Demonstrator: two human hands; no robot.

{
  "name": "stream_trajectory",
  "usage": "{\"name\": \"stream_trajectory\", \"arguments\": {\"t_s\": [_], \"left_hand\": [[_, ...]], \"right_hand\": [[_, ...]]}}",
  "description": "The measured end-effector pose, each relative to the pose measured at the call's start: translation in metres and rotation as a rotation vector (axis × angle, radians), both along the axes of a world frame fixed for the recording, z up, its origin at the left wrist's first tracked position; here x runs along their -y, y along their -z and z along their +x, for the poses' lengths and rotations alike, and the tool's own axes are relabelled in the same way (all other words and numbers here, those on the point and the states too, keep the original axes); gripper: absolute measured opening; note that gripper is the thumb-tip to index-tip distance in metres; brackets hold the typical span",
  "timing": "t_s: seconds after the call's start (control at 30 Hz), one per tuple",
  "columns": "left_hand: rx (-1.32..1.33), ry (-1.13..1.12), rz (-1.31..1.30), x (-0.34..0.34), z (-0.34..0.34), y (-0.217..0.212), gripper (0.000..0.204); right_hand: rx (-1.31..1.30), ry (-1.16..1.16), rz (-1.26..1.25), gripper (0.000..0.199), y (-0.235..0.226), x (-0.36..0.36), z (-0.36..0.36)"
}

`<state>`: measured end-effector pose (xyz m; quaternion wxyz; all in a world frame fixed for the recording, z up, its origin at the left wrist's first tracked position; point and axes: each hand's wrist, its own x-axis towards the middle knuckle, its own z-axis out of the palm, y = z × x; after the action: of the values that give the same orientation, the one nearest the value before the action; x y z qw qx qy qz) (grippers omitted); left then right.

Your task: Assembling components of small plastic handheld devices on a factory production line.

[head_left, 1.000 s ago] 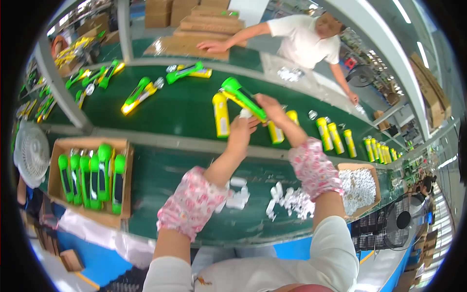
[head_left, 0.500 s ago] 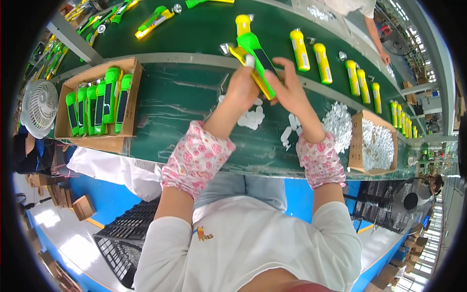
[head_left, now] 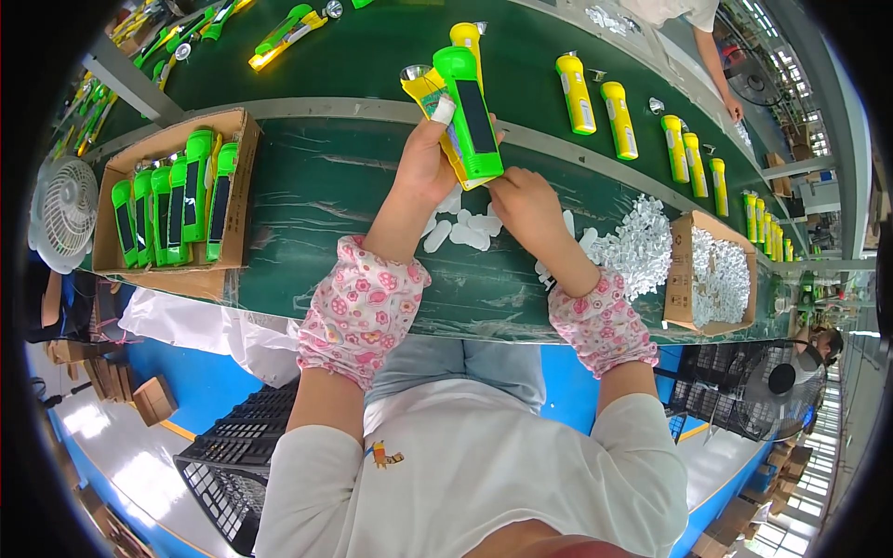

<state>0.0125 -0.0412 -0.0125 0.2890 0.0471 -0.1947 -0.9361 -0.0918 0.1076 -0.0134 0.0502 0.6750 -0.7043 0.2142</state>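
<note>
My left hand (head_left: 428, 160) is wrapped round a flashlight (head_left: 476, 121) with a green half and a dark panel facing up. Its yellow half (head_left: 423, 86) stands apart at the head, showing a circuit board and a shiny reflector (head_left: 415, 72). White wrapping (head_left: 443, 110) covers the tip of my left thumb, which presses at the gap. At the flashlight's tail end my right hand (head_left: 528, 206) is closed, fingers curled and pinched; what they hold, if anything, is hidden. White oval pieces (head_left: 470, 232) lie on the green table below.
A cardboard box (head_left: 246, 177) of green flashlights stands at left beside a white fan (head_left: 65, 212). At right are a pile of small white pieces (head_left: 637, 244) and a carton (head_left: 684, 274) full of them. Yellow flashlight bodies (head_left: 577, 98) line the far belt; a co-worker's arm (head_left: 714, 70) reaches in beyond.
The flashlight has turned more upright, its panel now facing me. My right hand has left the flashlight's side and dropped to its tail end, its spread fingers now curled.
</note>
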Motion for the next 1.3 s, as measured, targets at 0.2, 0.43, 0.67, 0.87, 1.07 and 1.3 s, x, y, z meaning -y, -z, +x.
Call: {"name": "stream_trajectory", "arguments": {"t_s": [0.2, 0.43, 0.67, 0.87, 1.07, 1.3], "left_hand": [[-0.105, 0.041, 0.021, -0.008, 0.005, -0.019, 0.045], [-0.108, 0.202, -0.062, -0.028, -0.002, -0.018, 0.050], [-0.137, 0.179, -0.277, -0.026, 0.000, -0.010, 0.055], [-0.094, 0.123, -0.230, -0.029, 0.001, -0.012, 0.043], [-0.010, 0.036, -0.294, -0.025, -0.001, -0.007, 0.041], [-0.073, -0.011, -0.032, -0.019, -0.001, -0.017, 0.037]], "right_hand": [[1.169, 0.198, -0.038, 0.017, -0.037, -0.027, -0.037], [0.994, -0.050, -0.282, 0.031, -0.092, -0.006, -0.020], [0.645, -0.034, -0.174, 0.030, -0.103, 0.014, 0.001], [0.649, -0.104, -0.174, 0.031, -0.095, 0.015, -0.005], [0.532, -0.118, -0.231, 0.032, -0.083, 0.021, 0.001], [0.350, 0.181, -0.005, 0.054, -0.067, 0.019, 0.003]]}}
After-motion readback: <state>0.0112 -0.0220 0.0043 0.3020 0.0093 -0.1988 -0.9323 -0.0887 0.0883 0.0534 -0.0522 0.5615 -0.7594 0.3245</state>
